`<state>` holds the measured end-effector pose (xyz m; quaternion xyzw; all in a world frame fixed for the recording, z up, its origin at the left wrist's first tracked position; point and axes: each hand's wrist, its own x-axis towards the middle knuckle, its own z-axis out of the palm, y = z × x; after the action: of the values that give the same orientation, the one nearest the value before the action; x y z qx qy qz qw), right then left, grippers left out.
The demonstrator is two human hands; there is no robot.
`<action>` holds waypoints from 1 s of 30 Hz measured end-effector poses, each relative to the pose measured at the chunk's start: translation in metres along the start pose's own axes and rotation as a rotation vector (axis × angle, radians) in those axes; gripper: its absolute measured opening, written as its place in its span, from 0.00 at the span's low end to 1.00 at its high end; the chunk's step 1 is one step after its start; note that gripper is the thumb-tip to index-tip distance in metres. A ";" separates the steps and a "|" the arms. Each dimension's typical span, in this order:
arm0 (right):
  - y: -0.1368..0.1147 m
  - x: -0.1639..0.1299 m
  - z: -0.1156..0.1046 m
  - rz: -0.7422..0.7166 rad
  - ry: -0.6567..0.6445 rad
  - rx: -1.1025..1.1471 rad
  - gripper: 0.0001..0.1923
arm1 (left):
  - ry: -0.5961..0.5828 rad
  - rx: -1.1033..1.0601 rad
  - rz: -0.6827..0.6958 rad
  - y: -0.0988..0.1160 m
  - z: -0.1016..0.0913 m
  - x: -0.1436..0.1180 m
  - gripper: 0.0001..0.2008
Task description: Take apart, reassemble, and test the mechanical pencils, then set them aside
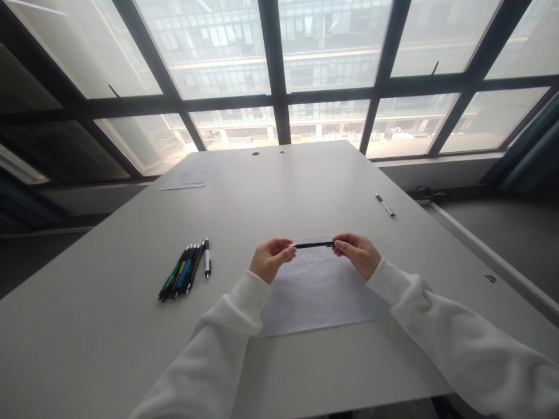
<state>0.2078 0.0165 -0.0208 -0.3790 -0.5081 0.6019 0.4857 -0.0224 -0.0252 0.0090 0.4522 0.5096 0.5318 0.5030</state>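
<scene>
A slim black pen is held level between my two hands, above a white sheet of paper. My left hand pinches its left end, and my right hand pinches the right end, where a clip shows. Faint marks are visible on the paper, too small to read. To the left of my left hand lies a row of several pens, mostly black with green, blue and yellow parts. Beside that row, slightly apart, is a white-and-black pen.
Another white-and-black pen lies near the right side of the white table. Thin papers rest at the far left. A small dark item sits near the right edge. Large windows rise behind the table.
</scene>
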 end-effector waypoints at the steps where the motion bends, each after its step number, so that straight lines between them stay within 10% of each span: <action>1: 0.000 0.000 0.000 0.001 -0.001 0.000 0.16 | -0.007 -0.016 0.002 0.000 0.000 0.000 0.19; 30: 0.001 0.000 -0.001 -0.005 -0.010 0.010 0.15 | -0.040 0.049 0.020 -0.003 -0.002 0.001 0.13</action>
<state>0.2081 0.0171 -0.0215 -0.3724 -0.5085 0.6051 0.4865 -0.0243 -0.0246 0.0060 0.4801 0.5077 0.5151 0.4965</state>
